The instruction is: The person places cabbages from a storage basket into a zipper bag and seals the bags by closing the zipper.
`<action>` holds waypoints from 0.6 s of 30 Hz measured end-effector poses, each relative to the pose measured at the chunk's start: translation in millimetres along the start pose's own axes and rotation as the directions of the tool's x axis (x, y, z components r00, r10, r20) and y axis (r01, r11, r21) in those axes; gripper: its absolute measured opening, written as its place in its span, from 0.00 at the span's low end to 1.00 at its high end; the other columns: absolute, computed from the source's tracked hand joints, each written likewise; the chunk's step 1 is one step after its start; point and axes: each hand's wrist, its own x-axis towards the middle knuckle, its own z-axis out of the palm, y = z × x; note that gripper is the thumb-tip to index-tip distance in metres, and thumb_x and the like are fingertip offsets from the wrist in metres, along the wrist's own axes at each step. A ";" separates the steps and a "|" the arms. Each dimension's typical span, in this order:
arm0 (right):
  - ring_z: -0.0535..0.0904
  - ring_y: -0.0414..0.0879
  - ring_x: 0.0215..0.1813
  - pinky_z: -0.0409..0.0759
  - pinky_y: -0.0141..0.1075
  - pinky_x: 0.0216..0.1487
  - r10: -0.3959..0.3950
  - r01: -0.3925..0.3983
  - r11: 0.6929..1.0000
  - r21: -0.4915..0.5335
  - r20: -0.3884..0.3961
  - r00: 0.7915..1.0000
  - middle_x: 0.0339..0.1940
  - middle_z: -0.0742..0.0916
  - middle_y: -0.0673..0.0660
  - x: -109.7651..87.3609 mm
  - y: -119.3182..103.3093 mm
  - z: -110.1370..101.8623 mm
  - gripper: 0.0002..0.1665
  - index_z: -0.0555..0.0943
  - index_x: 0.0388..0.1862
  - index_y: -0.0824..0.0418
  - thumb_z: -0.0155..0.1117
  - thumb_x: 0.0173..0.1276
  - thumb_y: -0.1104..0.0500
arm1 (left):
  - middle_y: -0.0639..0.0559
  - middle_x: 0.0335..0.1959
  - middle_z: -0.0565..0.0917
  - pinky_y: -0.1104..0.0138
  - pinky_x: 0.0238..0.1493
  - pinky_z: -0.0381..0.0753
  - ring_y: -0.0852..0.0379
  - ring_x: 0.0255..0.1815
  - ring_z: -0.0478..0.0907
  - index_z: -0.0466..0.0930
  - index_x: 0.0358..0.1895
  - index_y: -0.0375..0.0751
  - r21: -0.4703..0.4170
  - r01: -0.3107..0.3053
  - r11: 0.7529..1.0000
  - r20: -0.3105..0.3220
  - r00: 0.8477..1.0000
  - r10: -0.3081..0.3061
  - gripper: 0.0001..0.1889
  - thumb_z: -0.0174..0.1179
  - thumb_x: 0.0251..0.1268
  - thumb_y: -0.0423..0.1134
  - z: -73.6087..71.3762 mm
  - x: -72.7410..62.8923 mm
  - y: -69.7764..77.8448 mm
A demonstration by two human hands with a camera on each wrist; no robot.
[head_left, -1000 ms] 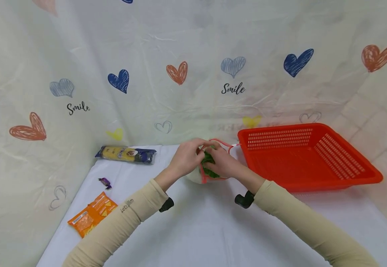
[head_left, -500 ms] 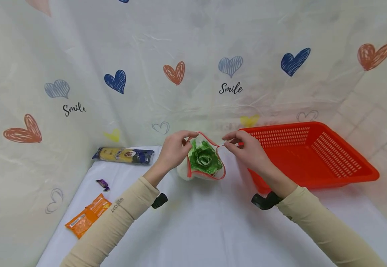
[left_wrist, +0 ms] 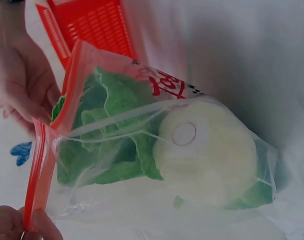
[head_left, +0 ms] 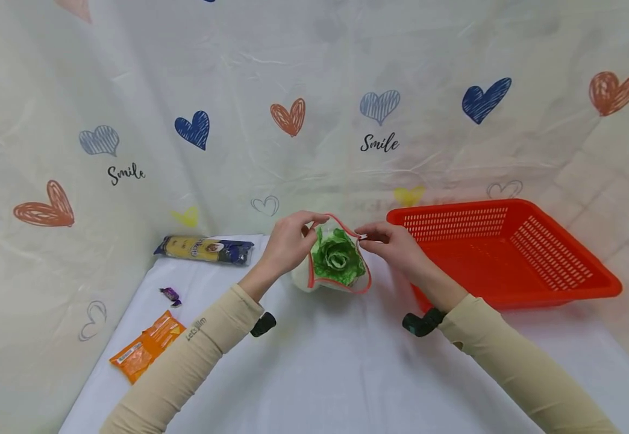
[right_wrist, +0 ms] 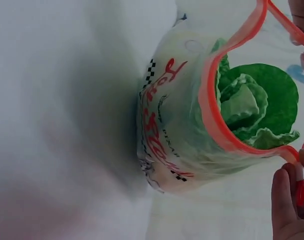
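A clear zip bag (left_wrist: pixel 211 210) with a red-edged mouth and red lettering stands on the table. Inside it is a cabbage (head_left: pixel 338 259), green curled leaves toward the opening and a pale round base (left_wrist: pixel 206 155) lower down. My left hand (head_left: pixel 291 238) pinches the red rim at the left end of the mouth. At the other end my right hand (head_left: pixel 396 244) pinches the red zip strip by its small white slider (right_wrist: pixel 300 172). Between the hands the mouth gapes, and leaves show through it.
A red plastic basket (head_left: pixel 488 301) stands on the right, close behind my right hand. Along the left lie a blue and yellow long packet (head_left: pixel 203 249), a purple wrapped candy (head_left: pixel 170 296) and an orange snack bag (head_left: pixel 146 346). A heart-printed curtain (head_left: pixel 325 163) hangs behind.
Both hands have drawn apart from over the cabbage to the two ends of the bag's mouth, uncovering the leaves. Since half a second ago the right hand has come slightly closer to the bag.
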 end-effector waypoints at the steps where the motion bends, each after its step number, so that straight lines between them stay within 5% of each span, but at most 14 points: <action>1: 0.80 0.54 0.55 0.76 0.51 0.60 -0.020 0.019 0.999 -0.031 -0.009 1.000 0.55 0.83 0.60 0.7 -1.6 0.2 0.19 0.81 0.58 0.60 0.64 0.69 0.60 | 0.53 0.52 0.84 0.68 0.23 0.68 0.58 0.33 0.80 0.84 0.55 0.43 0.000 -0.004 1.000 -0.004 1.000 0.004 0.21 0.49 0.65 0.24 -0.9 0.3 -0.1; 5: 0.83 0.50 0.51 0.81 0.46 0.53 -0.126 0.117 0.978 -0.173 -0.045 0.991 0.48 0.86 0.56 -1.0 -10.8 -2.9 0.14 0.84 0.51 0.57 0.67 0.67 0.61 | 0.53 0.51 0.85 0.68 0.21 0.66 0.59 0.32 0.79 0.84 0.54 0.44 -0.009 -0.027 1.000 -0.020 0.999 0.027 0.21 0.48 0.65 0.24 -7.3 0.0 0.9; 8: 0.84 0.44 0.42 0.83 0.39 0.45 -0.314 0.286 0.906 -0.313 -0.043 0.948 0.42 0.87 0.51 -4.7 -20.0 -9.2 0.12 0.85 0.46 0.55 0.70 0.64 0.61 | 0.53 0.50 0.85 0.68 0.17 0.63 0.59 0.32 0.78 0.85 0.54 0.46 -0.038 -0.028 0.999 -0.023 0.999 0.027 0.20 0.48 0.67 0.26 -15.5 0.5 1.9; 10: 0.82 0.39 0.37 0.82 0.32 0.40 -0.484 0.438 0.804 -0.401 -0.015 0.875 0.38 0.87 0.48 -7.6 -29.0 -16.2 0.12 0.86 0.44 0.54 0.72 0.61 0.62 | 0.54 0.49 0.85 0.67 0.17 0.61 0.59 0.34 0.78 0.85 0.53 0.47 -0.070 -0.009 0.997 -0.012 1.000 0.008 0.20 0.47 0.68 0.27 -24.5 2.3 2.9; 12: 0.80 0.38 0.37 0.79 0.28 0.39 -0.626 0.572 0.698 -0.431 0.021 0.780 0.37 0.86 0.47 -12.5 -42.0 -25.7 0.14 0.86 0.43 0.55 0.74 0.58 0.65 | 0.55 0.49 0.85 0.67 0.19 0.63 0.59 0.37 0.77 0.85 0.52 0.48 -0.133 0.012 0.991 0.016 1.000 -0.010 0.19 0.47 0.69 0.29 -35.8 4.7 3.4; 14: 0.77 0.38 0.38 0.76 0.25 0.40 -0.708 0.641 0.625 -0.446 0.024 0.706 0.36 0.85 0.48 -19.6 -58.0 -35.6 0.16 0.86 0.44 0.57 0.74 0.57 0.68 | 0.56 0.50 0.85 0.66 0.24 0.67 0.58 0.38 0.76 0.86 0.51 0.48 -0.212 0.038 0.976 0.055 0.998 -0.027 0.18 0.47 0.71 0.30 -47.2 7.4 4.1; 15: 0.77 0.38 0.39 0.76 0.24 0.42 -0.724 0.656 0.615 -0.437 0.018 0.690 0.37 0.86 0.49 -23.0 -66.1 -39.9 0.16 0.85 0.44 0.58 0.73 0.56 0.69 | 0.56 0.50 0.84 0.65 0.27 0.71 0.57 0.39 0.75 0.85 0.52 0.48 -0.249 0.050 0.967 0.076 0.997 -0.032 0.18 0.47 0.71 0.31 -51.8 8.5 4.2; 18: 0.76 0.37 0.39 0.76 0.23 0.41 -0.708 0.629 0.656 -0.417 -0.049 0.705 0.38 0.85 0.51 -30.8 -86.5 -47.2 0.15 0.84 0.46 0.60 0.70 0.60 0.70 | 0.55 0.53 0.83 0.61 0.38 0.78 0.54 0.41 0.76 0.84 0.54 0.48 -0.350 0.075 0.934 0.132 0.991 -0.030 0.15 0.51 0.73 0.34 -60.1 11.3 3.8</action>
